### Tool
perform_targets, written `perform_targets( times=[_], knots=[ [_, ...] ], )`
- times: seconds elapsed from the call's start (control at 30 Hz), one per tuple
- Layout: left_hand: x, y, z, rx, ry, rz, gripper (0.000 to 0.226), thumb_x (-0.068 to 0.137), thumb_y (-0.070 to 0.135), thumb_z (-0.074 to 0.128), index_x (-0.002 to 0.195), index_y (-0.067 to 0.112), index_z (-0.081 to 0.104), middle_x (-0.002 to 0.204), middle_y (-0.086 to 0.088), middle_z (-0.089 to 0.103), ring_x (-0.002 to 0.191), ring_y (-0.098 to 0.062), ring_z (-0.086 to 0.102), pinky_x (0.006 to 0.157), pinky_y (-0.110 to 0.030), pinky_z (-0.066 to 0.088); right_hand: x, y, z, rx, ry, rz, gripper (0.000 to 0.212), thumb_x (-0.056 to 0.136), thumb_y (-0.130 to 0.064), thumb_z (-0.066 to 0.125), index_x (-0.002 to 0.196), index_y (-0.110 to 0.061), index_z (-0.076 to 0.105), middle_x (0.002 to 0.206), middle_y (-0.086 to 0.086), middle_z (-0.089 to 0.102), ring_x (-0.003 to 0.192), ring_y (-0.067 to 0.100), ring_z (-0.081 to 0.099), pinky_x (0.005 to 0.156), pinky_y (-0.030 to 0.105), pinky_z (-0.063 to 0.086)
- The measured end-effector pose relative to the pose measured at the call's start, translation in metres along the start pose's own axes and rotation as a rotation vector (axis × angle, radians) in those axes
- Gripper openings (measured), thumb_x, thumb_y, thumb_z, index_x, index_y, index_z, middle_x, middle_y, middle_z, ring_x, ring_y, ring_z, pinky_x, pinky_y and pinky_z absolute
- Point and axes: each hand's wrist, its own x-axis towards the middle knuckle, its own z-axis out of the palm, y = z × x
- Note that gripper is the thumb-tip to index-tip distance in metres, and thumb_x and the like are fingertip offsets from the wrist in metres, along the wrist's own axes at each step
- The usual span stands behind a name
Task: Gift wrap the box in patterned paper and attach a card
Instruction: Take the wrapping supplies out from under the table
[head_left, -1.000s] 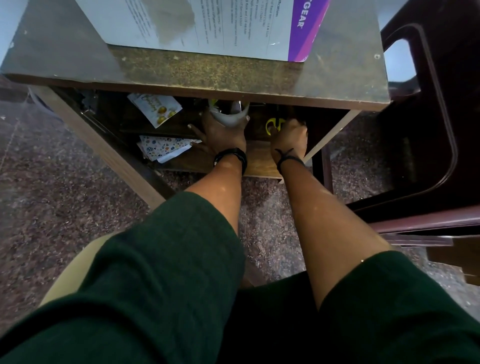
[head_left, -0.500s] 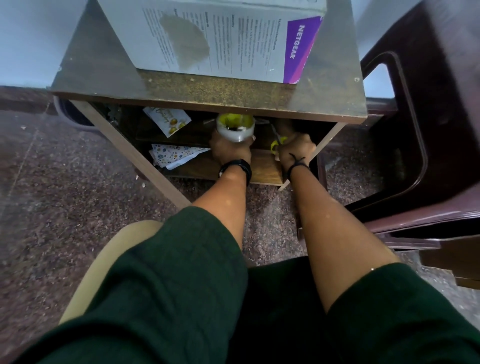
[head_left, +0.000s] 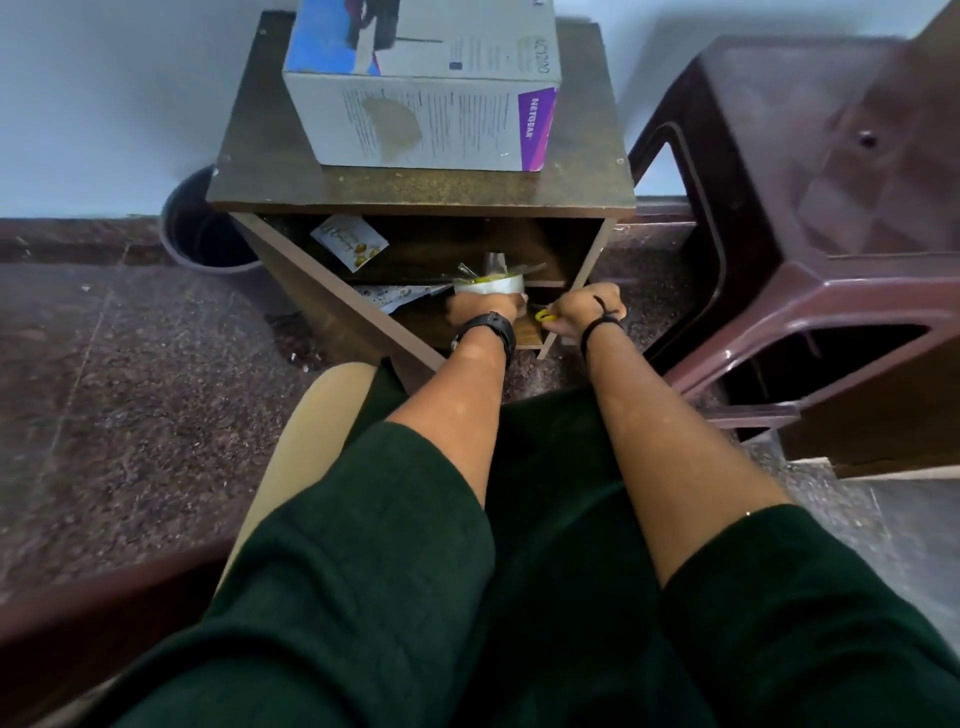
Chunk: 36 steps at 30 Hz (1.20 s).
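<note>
Pulling L hand (head_left: 480, 312) w/ tape roll (head_left: 488, 285) & R hand (head_left: 589, 309) w/ yellow scissors (head_left: 544, 315) further out of shelf (head_left: 524, 340); fingers still gripping both.

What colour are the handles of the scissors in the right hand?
Yellow. The scissors' handle peeks out beside the right hand; the head view shows it.
</note>
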Motion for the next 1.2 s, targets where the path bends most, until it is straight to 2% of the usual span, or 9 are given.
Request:
perform_targets(
  times=[0.1, 0.27, 0.53, 0.7, 0.77, 0.87, 1.0, 1.1, 1.2],
  knots=[
    [-0.023, 0.002, -0.005, 0.078, -0.069, 0.021, 0.084, 0.061, 0.028, 0.088, 0.132, 0.008, 0.047, 0.128, -0.008, 0.055, 0.113, -0.027, 0.056, 0.094, -0.039, 0.051, -0.034, -0.003, -0.024, 0.08, 0.079, -0.02, 0.011, 0.078, 0.003, 0.07, 0.083, -0.002, 0.061, 0.088, 0.016, 0.068, 0.062, 0.022, 0.069, 0.045, 0.027, 0.055],
    [-0.058, 0.001, -0.016, 0.102, -0.188, 0.094, 0.082, 0.061, 0.023, 0.087, 0.132, 0.01, 0.048, 0.13, -0.007, 0.054, 0.115, -0.027, 0.054, 0.098, -0.042, 0.048, -0.082, 0.007, -0.06, 0.235, 0.116, -0.103, 0.016, 0.079, 0.007, 0.064, 0.073, -0.005, 0.057, 0.091, 0.018, 0.065, 0.061, 0.02, 0.067, 0.049, 0.024, 0.053],
    [-0.138, 0.009, -0.02, -0.009, -0.349, 0.204, 0.069, 0.072, 0.017, 0.081, 0.131, 0.005, 0.047, 0.127, -0.014, 0.055, 0.113, -0.033, 0.055, 0.091, -0.043, 0.053, -0.15, 0.004, -0.105, 0.431, 0.316, -0.268, 0.022, 0.076, 0.003, 0.07, 0.097, -0.003, 0.068, 0.087, 0.012, 0.066, 0.058, 0.015, 0.067, 0.056, 0.027, 0.059],
    [-0.18, 0.03, 0.001, -0.049, -0.382, 0.315, 0.064, 0.071, 0.025, 0.082, 0.124, 0.006, 0.052, 0.116, -0.009, 0.059, 0.093, -0.023, 0.058, 0.075, -0.034, 0.058, -0.162, -0.012, -0.138, 0.541, 0.441, -0.315, 0.028, 0.076, 0.003, 0.067, 0.102, -0.007, 0.064, 0.094, 0.015, 0.067, 0.061, 0.018, 0.069, 0.056, 0.028, 0.059],
    [-0.194, 0.041, 0.012, -0.066, -0.385, 0.366, 0.066, 0.07, 0.028, 0.082, 0.123, 0.005, 0.051, 0.11, -0.006, 0.057, 0.088, -0.02, 0.056, 0.077, -0.035, 0.057, -0.164, -0.022, -0.15, 0.584, 0.489, -0.322, 0.032, 0.075, 0.001, 0.068, 0.106, -0.006, 0.065, 0.095, 0.013, 0.067, 0.07, 0.022, 0.071, 0.061, 0.032, 0.06],
    [-0.211, 0.056, 0.031, -0.045, -0.364, 0.451, 0.082, 0.059, 0.037, 0.087, 0.125, 0.006, 0.048, 0.12, -0.009, 0.058, 0.106, -0.026, 0.058, 0.088, -0.04, 0.054, -0.163, -0.039, -0.167, 0.659, 0.537, -0.313, 0.031, 0.076, -0.001, 0.067, 0.106, -0.006, 0.065, 0.09, 0.011, 0.066, 0.072, 0.024, 0.071, 0.064, 0.034, 0.06],
    [-0.219, 0.075, 0.058, 0.046, -0.336, 0.558, 0.08, 0.059, 0.04, 0.086, 0.122, 0.006, 0.051, 0.12, -0.008, 0.062, 0.107, -0.026, 0.06, 0.089, -0.038, 0.053, -0.154, -0.058, -0.188, 0.765, 0.542, -0.271, 0.025, 0.076, 0.006, 0.064, 0.098, -0.007, 0.065, 0.074, 0.007, 0.064, 0.069, 0.023, 0.07, 0.064, 0.033, 0.06],
    [-0.218, 0.082, 0.077, 0.108, -0.332, 0.602, 0.076, 0.062, 0.041, 0.085, 0.121, 0.007, 0.051, 0.118, -0.007, 0.062, 0.107, -0.024, 0.06, 0.088, -0.035, 0.052, -0.137, -0.063, -0.202, 0.776, 0.575, -0.216, 0.02, 0.073, 0.005, 0.068, 0.091, -0.003, 0.067, 0.083, 0.014, 0.07, 0.071, 0.022, 0.071, 0.065, 0.037, 0.06],
    [-0.214, 0.085, 0.101, 0.139, -0.36, 0.644, 0.075, 0.062, 0.04, 0.085, 0.12, 0.008, 0.05, 0.117, -0.005, 0.062, 0.106, -0.023, 0.06, 0.088, -0.035, 0.05, -0.115, -0.066, -0.219, 0.75, 0.638, -0.196, 0.022, 0.074, 0.007, 0.067, 0.066, -0.012, 0.056, 0.08, 0.017, 0.071, 0.071, 0.025, 0.071, 0.068, 0.042, 0.06]
  ],
)
